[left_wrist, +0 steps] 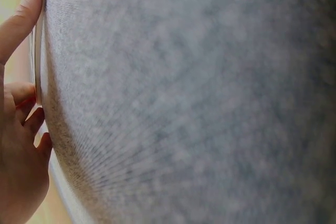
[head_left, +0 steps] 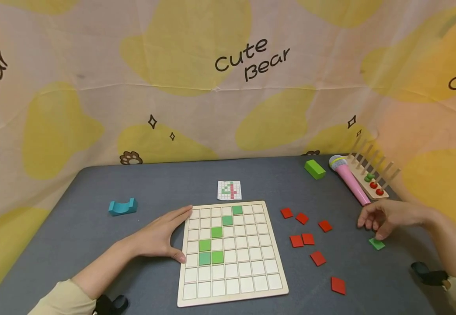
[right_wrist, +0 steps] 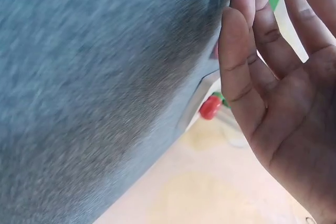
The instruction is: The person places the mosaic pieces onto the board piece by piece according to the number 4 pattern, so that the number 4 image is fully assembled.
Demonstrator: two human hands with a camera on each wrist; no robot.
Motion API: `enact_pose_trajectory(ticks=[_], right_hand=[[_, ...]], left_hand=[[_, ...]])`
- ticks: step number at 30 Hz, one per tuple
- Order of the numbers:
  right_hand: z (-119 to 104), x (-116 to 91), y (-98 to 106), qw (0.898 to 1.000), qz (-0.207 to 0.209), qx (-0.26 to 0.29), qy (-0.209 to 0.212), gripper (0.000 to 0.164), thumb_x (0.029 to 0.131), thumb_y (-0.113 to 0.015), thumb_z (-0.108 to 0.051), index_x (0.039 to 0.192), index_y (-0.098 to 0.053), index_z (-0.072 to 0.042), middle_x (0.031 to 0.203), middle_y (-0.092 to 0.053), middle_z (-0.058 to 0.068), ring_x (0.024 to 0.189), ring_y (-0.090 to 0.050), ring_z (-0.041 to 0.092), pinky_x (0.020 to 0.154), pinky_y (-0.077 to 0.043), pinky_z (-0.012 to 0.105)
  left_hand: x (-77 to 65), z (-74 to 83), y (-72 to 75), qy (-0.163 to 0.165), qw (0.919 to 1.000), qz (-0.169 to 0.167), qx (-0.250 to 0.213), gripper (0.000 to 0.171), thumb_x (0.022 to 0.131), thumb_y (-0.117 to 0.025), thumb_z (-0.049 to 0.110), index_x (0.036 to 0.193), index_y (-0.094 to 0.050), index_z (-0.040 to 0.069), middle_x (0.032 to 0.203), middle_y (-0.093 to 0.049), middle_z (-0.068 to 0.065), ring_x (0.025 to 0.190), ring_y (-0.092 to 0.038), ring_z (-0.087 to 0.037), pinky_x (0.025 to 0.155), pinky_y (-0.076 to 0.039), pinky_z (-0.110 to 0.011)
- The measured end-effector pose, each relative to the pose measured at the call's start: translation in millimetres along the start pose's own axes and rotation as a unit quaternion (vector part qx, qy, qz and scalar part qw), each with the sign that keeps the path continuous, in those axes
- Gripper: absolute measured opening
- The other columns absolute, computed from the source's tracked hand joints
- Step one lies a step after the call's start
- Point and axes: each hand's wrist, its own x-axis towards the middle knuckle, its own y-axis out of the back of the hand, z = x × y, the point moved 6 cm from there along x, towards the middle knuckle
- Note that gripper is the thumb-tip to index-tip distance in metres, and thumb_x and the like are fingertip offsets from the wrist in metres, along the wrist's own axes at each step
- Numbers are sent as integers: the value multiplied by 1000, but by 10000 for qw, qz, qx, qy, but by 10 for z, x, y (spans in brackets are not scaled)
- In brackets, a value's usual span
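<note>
Grid board [head_left: 231,271] in the middle; left hand [head_left: 157,234] spread against its left edge. Right hand [head_left: 393,216] at green tile [head_left: 377,244], right of red tiles [head_left: 318,258]; can't tell if pinched. Probably best gripped by opposite edges, board steady.

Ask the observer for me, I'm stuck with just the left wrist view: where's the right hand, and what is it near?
Observer: The head view shows the right hand with its thumb at the edge of a loose green tile.
Operator: I only see the board edge-on. How many tiles are set in it?
Observer: Six green tiles sit in its squares.
Operator: Any red ones around?
Observer: Yes, seven red tiles lie on the table, to the right of the board.
</note>
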Motion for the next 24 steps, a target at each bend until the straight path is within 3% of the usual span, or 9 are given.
enact_pose_trajectory(ticks=[6, 12, 15, 24], right_hand=[[93, -40, 15, 9996, -80, -281, 27, 32, 79, -71, 4, 110, -61, 8, 81, -47, 24, 70, -50, 26, 58, -45, 23], [171, -77, 17, 9987, -228, -463, -9, 30, 79, -74, -1, 107, -64, 2, 80, -41, 24, 67, -46, 26, 52, -36, 26], [186, -92, 18, 9984, -232, -516, 27, 29, 79, -75, -2, 106, -64, 1, 80, -42, 24, 68, -46, 26, 53, -37, 25], [179, -26, -39, 9983, -249, -484, -189, 26, 77, -77, -6, 98, -64, 2, 77, -43, 28, 70, -52, 0, 56, -43, 17]], left_hand=[[1, -10, -7, 42, 10000, -24, -5, 125, 64, -75, 74, 157, -26, 7, 166, -23, -10, 149, -31, -38, 112, -34, -62], [2, -1, 4, 37, 10000, -33, -11, 124, 64, -76, 74, 156, -26, 7, 166, -23, -10, 149, -31, -39, 112, -34, -62], [4, -1, 7, 60, 10000, -39, -10, 124, 64, -76, 74, 157, -27, 7, 166, -23, -10, 149, -31, -38, 112, -34, -62], [0, 4, 6, 64, 10000, -23, -7, 125, 63, -76, 74, 156, -27, 7, 166, -24, -9, 149, -31, -38, 112, -34, -61]])
